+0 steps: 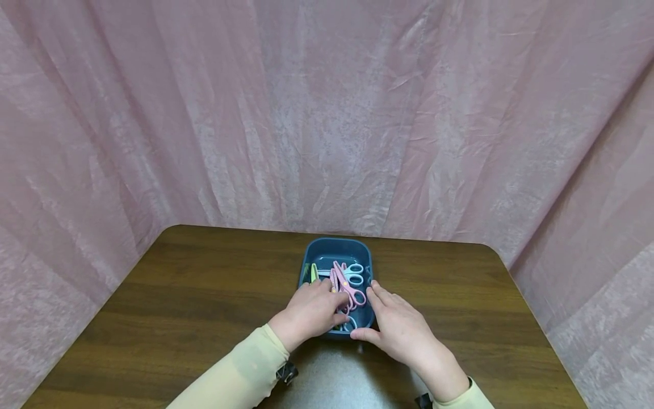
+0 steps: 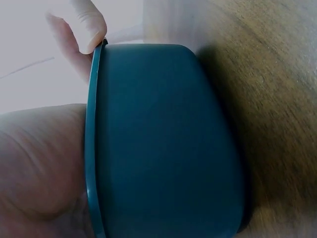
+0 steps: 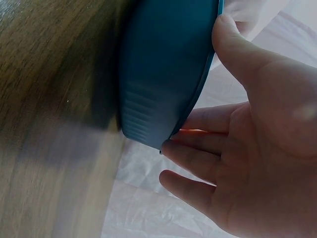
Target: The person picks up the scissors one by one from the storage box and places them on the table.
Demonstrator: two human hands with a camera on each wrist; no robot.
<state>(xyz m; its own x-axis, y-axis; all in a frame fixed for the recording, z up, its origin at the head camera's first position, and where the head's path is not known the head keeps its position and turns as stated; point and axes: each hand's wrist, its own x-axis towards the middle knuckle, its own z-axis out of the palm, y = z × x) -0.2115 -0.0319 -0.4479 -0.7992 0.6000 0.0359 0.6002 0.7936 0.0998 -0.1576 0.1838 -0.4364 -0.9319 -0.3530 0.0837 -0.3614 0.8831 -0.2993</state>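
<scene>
A dark blue plastic bin point(image 1: 337, 245) stands on the wooden table, holding several scissors. My left hand point(image 1: 314, 307) reaches over its left rim, its fingers down among the scissors, thumb and forefinger spread apart. Beside that hand lie pink scissors point(image 1: 359, 297) with light blue scissors point(image 1: 356, 279) just beyond. A lime-green piece point(image 1: 314, 272) pokes up by the left wall, and another light blue handle loop point(image 1: 352, 322) shows by my left thumb. My right hand point(image 1: 401, 326) touches the rim from outside, fairly straight fingers along the right side and thumb at the near corner.
The brown wooden table point(image 1: 204, 284) extends to both sides of the bin, its far edge close behind it. A pink curtain point(image 1: 327, 113) hangs behind the table and along its sides. Light falls as a bright glare on the tabletop in front.
</scene>
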